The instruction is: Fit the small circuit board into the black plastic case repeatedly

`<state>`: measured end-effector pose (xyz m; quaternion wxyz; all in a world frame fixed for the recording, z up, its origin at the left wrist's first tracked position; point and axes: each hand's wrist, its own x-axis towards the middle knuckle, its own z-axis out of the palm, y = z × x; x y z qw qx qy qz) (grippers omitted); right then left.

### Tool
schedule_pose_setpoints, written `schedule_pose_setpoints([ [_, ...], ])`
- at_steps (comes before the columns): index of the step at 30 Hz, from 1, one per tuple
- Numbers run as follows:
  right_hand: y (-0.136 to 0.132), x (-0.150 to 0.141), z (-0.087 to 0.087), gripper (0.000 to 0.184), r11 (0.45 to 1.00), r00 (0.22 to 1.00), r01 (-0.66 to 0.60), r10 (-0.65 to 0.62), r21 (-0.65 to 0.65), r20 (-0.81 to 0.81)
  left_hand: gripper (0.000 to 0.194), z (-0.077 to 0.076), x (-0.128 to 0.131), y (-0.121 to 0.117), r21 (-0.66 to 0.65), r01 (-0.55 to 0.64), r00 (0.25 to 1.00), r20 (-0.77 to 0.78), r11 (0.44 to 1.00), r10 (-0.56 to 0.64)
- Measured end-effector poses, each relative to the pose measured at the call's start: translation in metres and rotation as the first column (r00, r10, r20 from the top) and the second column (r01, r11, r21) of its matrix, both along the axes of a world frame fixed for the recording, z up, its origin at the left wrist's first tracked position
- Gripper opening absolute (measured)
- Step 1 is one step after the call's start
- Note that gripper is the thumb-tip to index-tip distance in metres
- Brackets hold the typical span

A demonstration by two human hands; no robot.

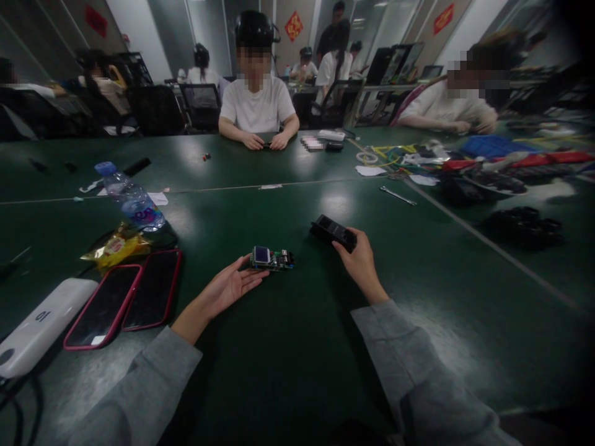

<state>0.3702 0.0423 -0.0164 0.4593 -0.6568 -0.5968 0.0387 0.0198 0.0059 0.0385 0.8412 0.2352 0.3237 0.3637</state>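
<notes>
My left hand (231, 282), palm turned partly up, holds a small green circuit board (279, 261) at its left end. The thumb is at the board's edge and the other fingers stretch along its near side. A little square screen sits on the left part of the board, and dark parts show at its right end. To the right, my right hand (361, 257) grips the near end of a black rectangular plastic case (332, 231) between thumb and fingers. The case is tilted, its far end pointing up and left. A gap of green table separates the two things.
On the left lie two red-edged phones (155, 288), a white power bank (46, 325), a yellow wrapper (114, 248) and a tilted water bottle (132, 201). A wrench (398, 196) lies right of centre on the green table (279, 359). Cables (400, 155) clutter the far right. A person (258, 102) sits opposite.
</notes>
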Motion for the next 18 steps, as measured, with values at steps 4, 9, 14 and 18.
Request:
schedule_pose_setpoints([
  [4, 0.000, -0.001, 0.002, 0.047, 1.000, 1.000, 0.004, -0.005, -0.010, -0.019, 0.056, -0.001, -0.002, 0.000, 0.008, 0.017, 1.000, -0.003, 1.000, -0.017],
  [9, -0.007, -0.022, 0.015, 0.049, 0.992, 0.971, -0.121, 0.124, 0.028, -0.205, 0.054, -0.001, -0.002, 0.001, 0.012, 0.025, 1.000, 0.010, 1.000, -0.025],
  [14, -0.027, -0.068, 0.035, 0.051, 0.892, 0.843, -0.451, 0.430, 0.011, -0.322, 0.054, -0.001, 0.001, 0.002, -0.008, 0.020, 1.000, 0.000, 1.000, -0.020],
  [18, -0.040, -0.095, 0.042, 0.049, 0.836, 0.803, -0.549, 0.527, -0.001, -0.279, 0.055, -0.004, 0.000, 0.004, -0.015, 0.026, 0.999, 0.024, 1.000, -0.025],
])
